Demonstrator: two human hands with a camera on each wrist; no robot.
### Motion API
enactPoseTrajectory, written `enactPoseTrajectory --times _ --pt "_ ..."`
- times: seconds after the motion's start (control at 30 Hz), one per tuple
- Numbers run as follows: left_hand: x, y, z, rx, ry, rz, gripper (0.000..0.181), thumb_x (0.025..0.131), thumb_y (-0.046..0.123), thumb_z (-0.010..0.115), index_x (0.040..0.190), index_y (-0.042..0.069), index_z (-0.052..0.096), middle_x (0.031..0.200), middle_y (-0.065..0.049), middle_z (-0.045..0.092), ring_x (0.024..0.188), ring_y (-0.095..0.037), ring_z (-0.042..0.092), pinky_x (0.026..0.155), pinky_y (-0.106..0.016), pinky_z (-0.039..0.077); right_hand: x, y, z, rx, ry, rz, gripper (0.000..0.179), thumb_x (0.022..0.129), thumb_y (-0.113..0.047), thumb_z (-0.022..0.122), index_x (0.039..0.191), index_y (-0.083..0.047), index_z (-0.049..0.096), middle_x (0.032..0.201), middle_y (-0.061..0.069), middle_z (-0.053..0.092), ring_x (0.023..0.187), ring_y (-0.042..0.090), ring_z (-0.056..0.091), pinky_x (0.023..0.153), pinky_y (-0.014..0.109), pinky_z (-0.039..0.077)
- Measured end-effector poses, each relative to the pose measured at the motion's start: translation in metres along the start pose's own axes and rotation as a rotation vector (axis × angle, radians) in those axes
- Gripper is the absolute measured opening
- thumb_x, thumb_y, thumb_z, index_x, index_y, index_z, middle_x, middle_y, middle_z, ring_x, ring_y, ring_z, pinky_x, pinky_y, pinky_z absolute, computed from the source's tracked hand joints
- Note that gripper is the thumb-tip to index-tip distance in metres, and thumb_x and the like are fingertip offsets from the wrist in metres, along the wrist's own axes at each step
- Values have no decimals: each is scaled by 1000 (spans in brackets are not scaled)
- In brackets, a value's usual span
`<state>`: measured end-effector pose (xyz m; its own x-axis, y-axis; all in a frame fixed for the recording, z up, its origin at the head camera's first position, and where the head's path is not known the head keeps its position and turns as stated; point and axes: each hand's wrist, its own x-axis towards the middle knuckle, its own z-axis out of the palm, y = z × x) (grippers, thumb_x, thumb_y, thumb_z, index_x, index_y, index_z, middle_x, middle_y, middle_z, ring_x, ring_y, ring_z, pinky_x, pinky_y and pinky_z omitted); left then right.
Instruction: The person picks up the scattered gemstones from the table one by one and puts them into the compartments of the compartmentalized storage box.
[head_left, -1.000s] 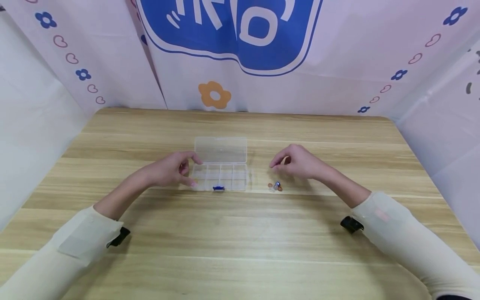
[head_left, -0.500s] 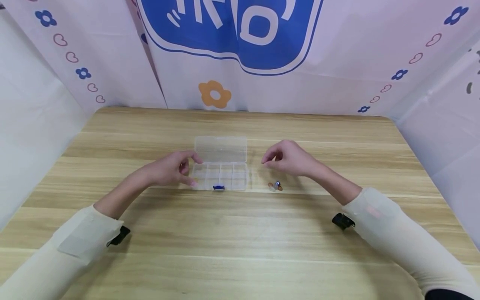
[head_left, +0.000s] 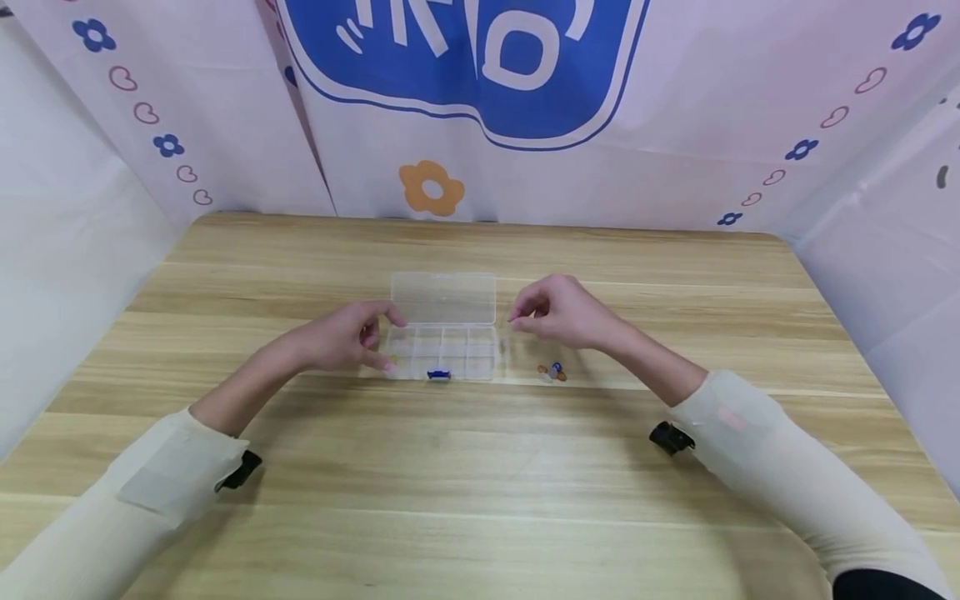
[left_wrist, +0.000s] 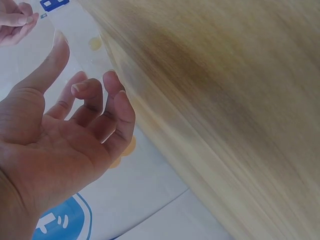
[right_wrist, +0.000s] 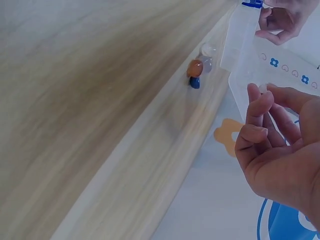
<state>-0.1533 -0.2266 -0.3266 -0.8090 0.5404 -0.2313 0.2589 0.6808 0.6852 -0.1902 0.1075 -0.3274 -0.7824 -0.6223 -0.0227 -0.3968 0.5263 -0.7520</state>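
A clear plastic compartment box (head_left: 453, 352) lies on the table with its lid (head_left: 442, 298) folded back and a blue latch (head_left: 438, 375) at the front. My left hand (head_left: 341, 336) holds its left end between thumb and bent index finger. Something small and yellow (left_wrist: 95, 43) shows through the clear plastic in the left wrist view. Right of the box, my right hand (head_left: 558, 312) is raised above the table. Its thumb and index finger pinch a small whitish stone (right_wrist: 263, 88), mostly covered by the fingertips. Small orange, blue and clear stones (right_wrist: 195, 68) lie in a pile below that hand.
The wooden table (head_left: 450, 483) runs back to a white printed curtain (head_left: 637, 187) with a blue emblem. White sheets also hang at both sides. Black wrist cameras (head_left: 672, 437) sit on both sleeves.
My right hand has moved left and slightly away from me, from above the pile toward the box's right edge, still pinching. My left hand and the box have stayed in place.
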Motion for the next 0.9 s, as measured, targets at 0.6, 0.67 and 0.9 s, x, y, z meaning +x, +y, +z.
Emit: enactPoseTrajectory --times 0.6,0.67,0.9 --pt "-2 1 0 1 15 16 53 87 6 83 130 -9 56 71 -1 44 68 -16 42 62 -27 39 15 -16 13 16 -15 -56 7 98 -4 71 97 1 76 92 12 73 71 18 56 60 26 48" --pt "-2 0 0 6 16 20 52 87 5 83 130 -9 56 70 0 43 67 -16 41 62 -28 39 17 -19 14 12 -18 -64 8 98 -5 70 98 1 76 92 12 74 72 18 58 60 26 49" --pt "-2 0 0 13 12 27 52 88 6 82 130 -10 56 70 0 42 67 -16 41 63 -28 39 24 -25 20 21 -31 -70 10 99 -6 70 98 1 77 92 13 75 73 18 61 62 26 49"
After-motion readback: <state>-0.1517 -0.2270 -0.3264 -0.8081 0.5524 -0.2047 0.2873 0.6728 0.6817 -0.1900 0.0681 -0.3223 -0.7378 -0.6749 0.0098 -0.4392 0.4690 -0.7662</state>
